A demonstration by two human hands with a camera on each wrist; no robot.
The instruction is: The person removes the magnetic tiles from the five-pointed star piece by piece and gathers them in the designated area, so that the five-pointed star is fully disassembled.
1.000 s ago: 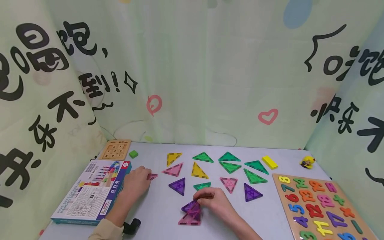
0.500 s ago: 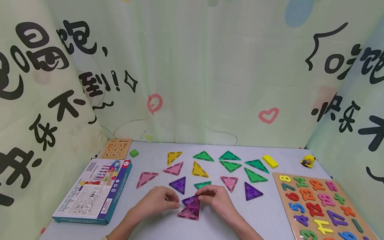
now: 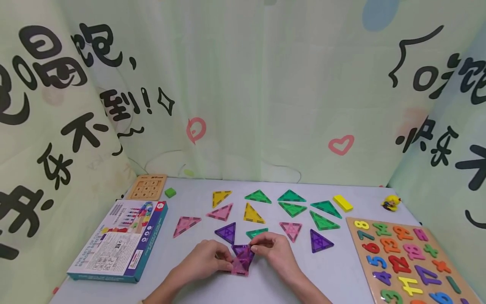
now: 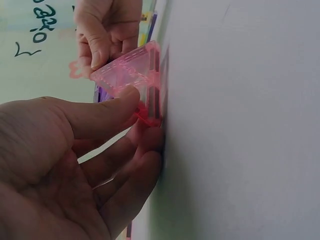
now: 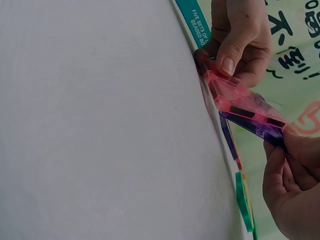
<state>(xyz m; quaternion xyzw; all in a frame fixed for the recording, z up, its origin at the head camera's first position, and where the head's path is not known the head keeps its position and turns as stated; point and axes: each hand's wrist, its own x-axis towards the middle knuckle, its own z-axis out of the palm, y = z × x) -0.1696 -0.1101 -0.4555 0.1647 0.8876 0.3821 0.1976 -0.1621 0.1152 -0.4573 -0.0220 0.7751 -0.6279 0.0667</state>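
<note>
My left hand (image 3: 206, 259) pinches the lower left of a small joined piece of see-through triangular magnetic tiles, thumb on the pink tile (image 4: 130, 72). At the piece's upper right corner, my right hand (image 3: 275, 253) pinches between thumb and fingers. A purple tile (image 5: 250, 126) leans against the pink part and sits on the far side, partly covered by it. The piece stands tilted close over the white table. Just beyond it lie a flat purple triangle (image 3: 225, 233) and a small green triangle (image 3: 256, 233), the latter near the right fingertips.
Several loose green, yellow and pink triangles spread behind the hands, such as a yellow one (image 3: 253, 214). A toy box (image 3: 117, 240) and a wooden number board (image 3: 147, 188) stand left. A colourful number puzzle (image 3: 415, 261), yellow block (image 3: 343, 203) and small figure (image 3: 390, 203) are right.
My left hand has let go of a pink triangle at the left and come over to the joined tiles, where it now grips the pink part. The right hand keeps its pinch.
</note>
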